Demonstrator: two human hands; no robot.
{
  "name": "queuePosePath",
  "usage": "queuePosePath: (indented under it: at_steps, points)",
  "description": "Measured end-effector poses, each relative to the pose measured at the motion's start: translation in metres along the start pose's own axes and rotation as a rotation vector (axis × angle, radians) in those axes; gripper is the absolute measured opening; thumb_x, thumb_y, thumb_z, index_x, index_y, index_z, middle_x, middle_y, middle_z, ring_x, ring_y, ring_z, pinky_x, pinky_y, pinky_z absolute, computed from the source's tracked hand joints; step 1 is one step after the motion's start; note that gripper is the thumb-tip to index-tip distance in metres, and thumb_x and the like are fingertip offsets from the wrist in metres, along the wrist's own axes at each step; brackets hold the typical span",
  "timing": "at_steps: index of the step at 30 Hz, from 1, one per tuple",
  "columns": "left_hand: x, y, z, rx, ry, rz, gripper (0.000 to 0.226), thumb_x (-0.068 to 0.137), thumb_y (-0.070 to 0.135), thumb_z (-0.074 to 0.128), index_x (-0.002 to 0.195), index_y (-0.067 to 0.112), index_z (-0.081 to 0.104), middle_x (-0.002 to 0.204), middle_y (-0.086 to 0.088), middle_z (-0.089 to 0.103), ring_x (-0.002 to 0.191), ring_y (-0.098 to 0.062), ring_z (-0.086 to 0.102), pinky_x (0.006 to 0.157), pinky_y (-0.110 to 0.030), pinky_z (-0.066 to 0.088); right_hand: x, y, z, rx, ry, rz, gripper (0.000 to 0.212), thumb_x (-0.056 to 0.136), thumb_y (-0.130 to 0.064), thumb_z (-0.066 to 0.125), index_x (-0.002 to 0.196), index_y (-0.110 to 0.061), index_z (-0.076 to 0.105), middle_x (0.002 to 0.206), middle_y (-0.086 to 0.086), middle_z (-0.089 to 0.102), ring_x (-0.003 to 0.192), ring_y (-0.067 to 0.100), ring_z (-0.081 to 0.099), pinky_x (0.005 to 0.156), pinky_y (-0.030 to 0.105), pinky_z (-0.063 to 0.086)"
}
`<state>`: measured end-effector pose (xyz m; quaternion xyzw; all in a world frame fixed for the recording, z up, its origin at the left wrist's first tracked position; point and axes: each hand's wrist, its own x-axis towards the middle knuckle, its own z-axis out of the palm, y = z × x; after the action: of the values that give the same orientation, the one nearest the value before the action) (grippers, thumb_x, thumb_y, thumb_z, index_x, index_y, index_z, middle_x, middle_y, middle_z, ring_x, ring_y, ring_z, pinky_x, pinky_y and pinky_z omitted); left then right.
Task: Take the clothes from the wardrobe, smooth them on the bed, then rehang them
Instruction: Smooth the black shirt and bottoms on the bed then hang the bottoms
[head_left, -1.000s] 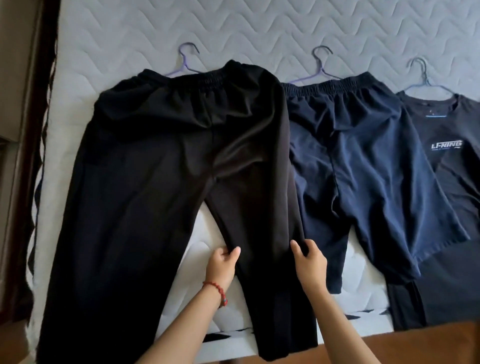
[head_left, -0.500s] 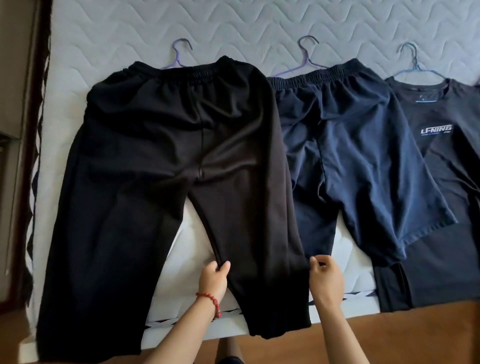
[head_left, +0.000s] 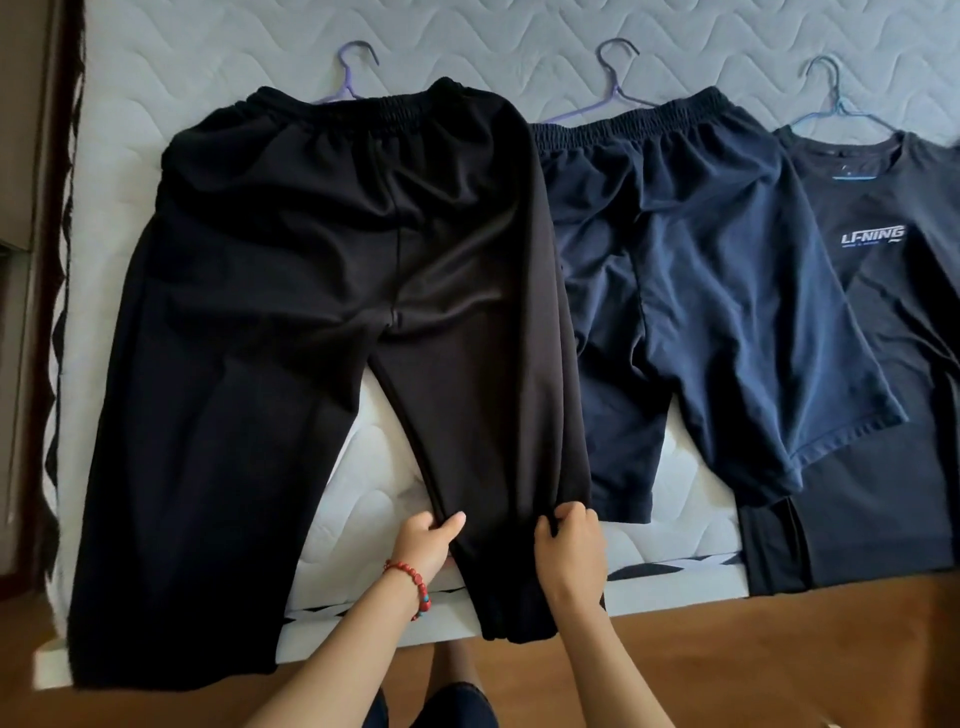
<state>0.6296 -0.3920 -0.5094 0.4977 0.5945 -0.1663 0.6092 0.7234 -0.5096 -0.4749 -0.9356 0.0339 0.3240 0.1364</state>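
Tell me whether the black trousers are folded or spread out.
Spread out: the black trousers lie flat on the mattress, legs apart. Both hands pinch one leg's edges.

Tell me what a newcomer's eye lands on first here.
First, the black trousers spread across the left of the mattress, with the left hand and right hand pinching the two edges of one leg near the bed's front edge. Next, the navy shorts at centre and the dark T-shirt far right, each on a hanger.

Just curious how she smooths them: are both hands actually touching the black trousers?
Touching. The head view shows the left hand and right hand each pinching an edge of one leg of the black trousers.
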Motion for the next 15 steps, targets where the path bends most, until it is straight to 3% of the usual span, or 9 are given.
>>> queuePosePath:
  at_steps: [4, 7, 9, 12, 15]
  points:
    - [-0.001, -0.006, -0.001, -0.041, 0.034, 0.014, 0.022, 0.083, 0.024, 0.062, 0.082, 0.003, 0.057, 0.079, -0.012, 0.057, 0.075, -0.023, 0.053, 0.076, -0.035, 0.046, 0.005, 0.016, -0.015, 0.27, -0.008, 0.081, 0.011, 0.092, -0.016, 0.048, 0.092, -0.008, 0.056, 0.088, 0.003, 0.054, 0.087, 0.025, 0.05, 0.073, 0.028, 0.032]
    - [-0.003, -0.009, -0.004, -0.128, 0.108, -0.002, 0.023, 0.083, 0.025, 0.062, 0.075, 0.004, 0.054, 0.074, -0.013, 0.052, 0.071, -0.022, 0.049, 0.07, -0.033, 0.041, 0.01, 0.036, -0.031, 0.556, 0.018, 0.244, 0.009, 0.09, -0.015, 0.048, 0.085, -0.01, 0.053, 0.095, 0.011, 0.062, 0.093, 0.03, 0.056, 0.084, 0.038, 0.044]
    - [-0.005, -0.008, -0.007, -0.19, 0.174, -0.009, 0.025, 0.085, 0.023, 0.06, 0.072, 0.003, 0.052, 0.075, -0.013, 0.051, 0.073, -0.023, 0.048, 0.071, -0.032, 0.041, 0.011, 0.045, -0.048, 0.663, 0.036, 0.309, 0.013, 0.092, -0.018, 0.043, 0.09, -0.01, 0.053, 0.095, 0.01, 0.058, 0.091, 0.028, 0.054, 0.082, 0.038, 0.044]
    - [-0.013, -0.005, -0.005, -0.239, 0.213, -0.02, 0.03, 0.086, 0.026, 0.058, 0.072, 0.001, 0.052, 0.078, -0.012, 0.056, 0.078, -0.026, 0.053, 0.078, -0.034, 0.044, 0.015, 0.05, -0.064, 0.647, 0.058, 0.183, 0.029, 0.096, -0.03, 0.038, 0.083, -0.006, 0.049, 0.078, 0.006, 0.051, 0.076, 0.023, 0.049, 0.065, 0.034, 0.036]
    - [-0.019, -0.012, 0.008, -0.332, 0.102, -0.105, 0.028, 0.077, 0.044, 0.065, 0.078, 0.017, 0.059, 0.096, -0.009, 0.066, 0.095, -0.031, 0.063, 0.092, -0.045, 0.05, 0.013, 0.046, -0.065, 0.525, -0.087, 0.034, 0.039, 0.093, -0.042, 0.043, 0.075, -0.008, 0.047, 0.069, 0.005, 0.051, 0.064, 0.016, 0.047, 0.058, 0.028, 0.036]
